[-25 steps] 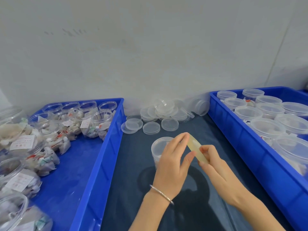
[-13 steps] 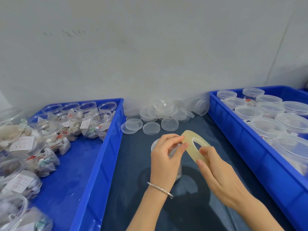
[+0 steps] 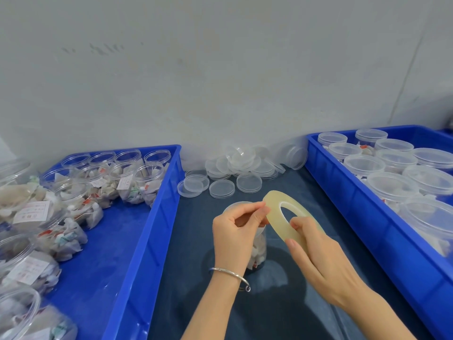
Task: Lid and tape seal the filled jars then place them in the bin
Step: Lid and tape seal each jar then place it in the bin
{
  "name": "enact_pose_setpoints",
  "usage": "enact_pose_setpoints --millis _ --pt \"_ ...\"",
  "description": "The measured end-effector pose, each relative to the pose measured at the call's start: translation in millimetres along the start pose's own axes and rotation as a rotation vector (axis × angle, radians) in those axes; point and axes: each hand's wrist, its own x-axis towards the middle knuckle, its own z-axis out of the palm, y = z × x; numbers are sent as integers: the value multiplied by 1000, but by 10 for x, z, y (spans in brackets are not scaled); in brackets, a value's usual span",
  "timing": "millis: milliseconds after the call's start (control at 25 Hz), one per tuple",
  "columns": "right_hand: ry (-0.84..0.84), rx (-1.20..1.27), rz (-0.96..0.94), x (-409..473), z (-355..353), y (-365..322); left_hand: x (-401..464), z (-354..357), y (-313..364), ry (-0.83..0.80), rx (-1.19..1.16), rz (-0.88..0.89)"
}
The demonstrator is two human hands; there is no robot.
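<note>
1. My right hand (image 3: pixel 316 256) grips the yellowish translucent tape roll (image 3: pixel 286 217); my left hand (image 3: pixel 236 229) pinches at its edge.
2. The clear lidded filled jar (image 3: pixel 257 251) stands mid-bench, mostly hidden behind my left hand.
3. Loose clear plastic lids (image 3: pixel 245 168) lie along the bench's back edge, between the blue bins (image 3: pixel 157 217).
4. Since half a second ago, the roll has tilted flatter, showing its hole.

Packing bench, as far as I can see.
I'm looking at blue bins (image 3: pixel 137 241) of filled jars (image 3: pixel 149 182), loose lids (image 3: pixel 245 165) and a bare wall (image 3: pixel 220 69).
</note>
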Motion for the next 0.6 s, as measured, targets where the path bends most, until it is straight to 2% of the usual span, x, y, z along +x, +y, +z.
enact_pose_setpoints --millis 160,360,600 --pt "-2 -15 -12 2 -5 -9 -30 28 23 36 -39 -15" --pt "-7 -21 -18 -22 -20 8 -15 19 29 -12 -56 -68" --pt "9 7 -5 -20 9 4 -67 36 -6 -26 18 45"
